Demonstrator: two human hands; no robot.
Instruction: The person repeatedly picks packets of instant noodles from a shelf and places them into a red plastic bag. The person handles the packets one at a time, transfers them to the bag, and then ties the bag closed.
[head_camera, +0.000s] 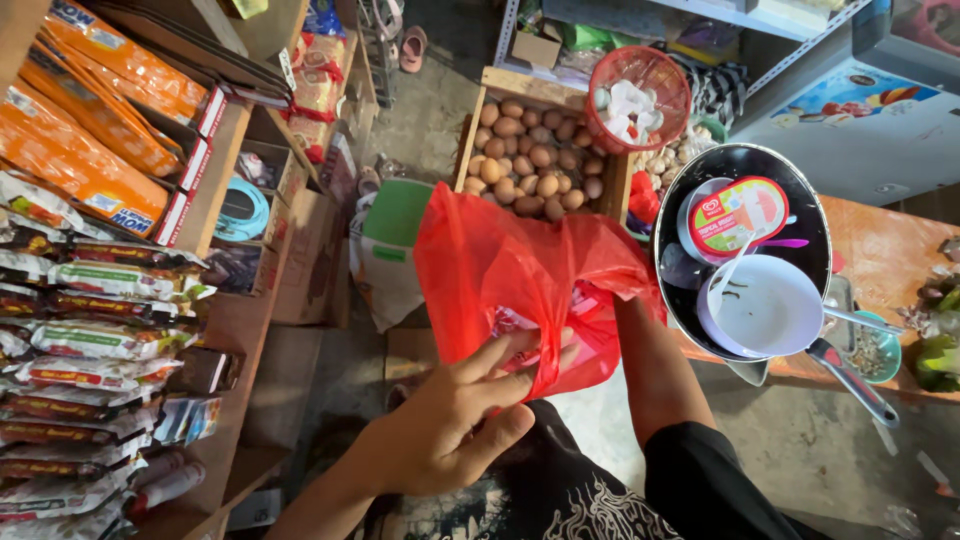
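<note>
Both hands hold a red plastic bag (520, 270); left hand (450, 420) pinches its edge.

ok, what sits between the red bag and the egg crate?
In the head view, little: the red bag overlaps the near edge of the egg crate. Left of that, a green-topped sack stands on the floor. The left hand grips the bag.

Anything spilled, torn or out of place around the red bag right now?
Nothing looks spilled or torn. The red plastic bag is crumpled but whole; the left hand grips its lower edge, and the right forearm goes inside, its hand hidden. The eggs lie in their wooden crate. The only oddity: tubs stacked loosely in the black pan.
</note>
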